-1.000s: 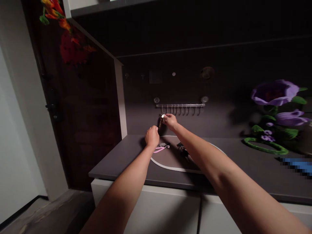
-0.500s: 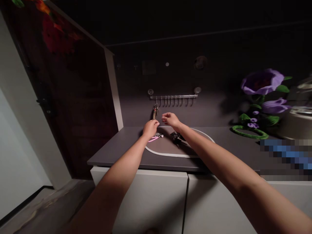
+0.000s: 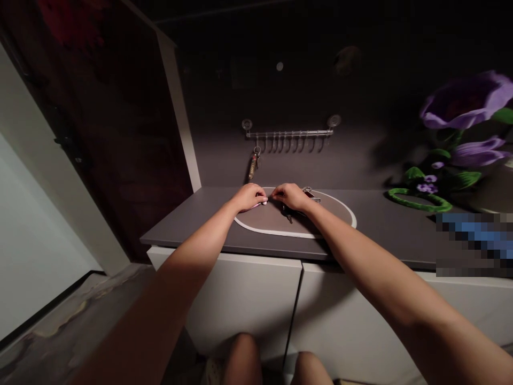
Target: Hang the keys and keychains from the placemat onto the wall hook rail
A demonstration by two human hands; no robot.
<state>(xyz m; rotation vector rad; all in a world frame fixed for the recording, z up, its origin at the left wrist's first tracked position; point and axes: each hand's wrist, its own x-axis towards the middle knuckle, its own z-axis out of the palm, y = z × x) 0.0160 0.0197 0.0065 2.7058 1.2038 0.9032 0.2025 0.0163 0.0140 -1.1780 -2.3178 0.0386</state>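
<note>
Keychain is hanging off the left end of the hook rail, while the left hand and right hand sit curled at the oval mat's top edge, just over a pink strap and keys, can't tell if the fingers are gripping anything.

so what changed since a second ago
The right hand let go of the keychain, which now hangs from the hook rail, and came down over the oval mat, close to the left hand. The rail and the purple artificial flowers stayed put.
</note>
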